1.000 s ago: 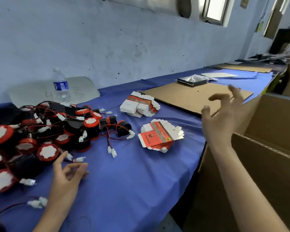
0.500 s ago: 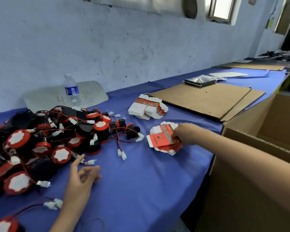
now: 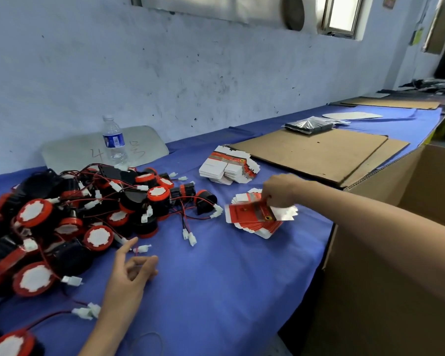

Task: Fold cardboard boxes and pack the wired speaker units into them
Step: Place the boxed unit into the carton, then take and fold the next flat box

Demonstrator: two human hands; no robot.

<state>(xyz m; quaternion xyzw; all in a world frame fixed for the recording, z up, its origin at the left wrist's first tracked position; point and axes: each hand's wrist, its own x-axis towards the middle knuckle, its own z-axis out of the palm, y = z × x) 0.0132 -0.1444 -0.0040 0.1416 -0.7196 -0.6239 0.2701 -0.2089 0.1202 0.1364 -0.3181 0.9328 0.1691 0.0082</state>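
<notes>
The right arm stretches over the right edge of the table [image 3: 216, 291], and the right hand [image 3: 280, 191] pinches a flat red box [image 3: 252, 214]. The left hand [image 3: 131, 268] is near the front edge, fingers loosely curled.

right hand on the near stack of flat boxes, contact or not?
Touching. Head view: the right hand curls down onto the top flat box of the near stack and pinches its far edge. No gap shows between them.
</notes>
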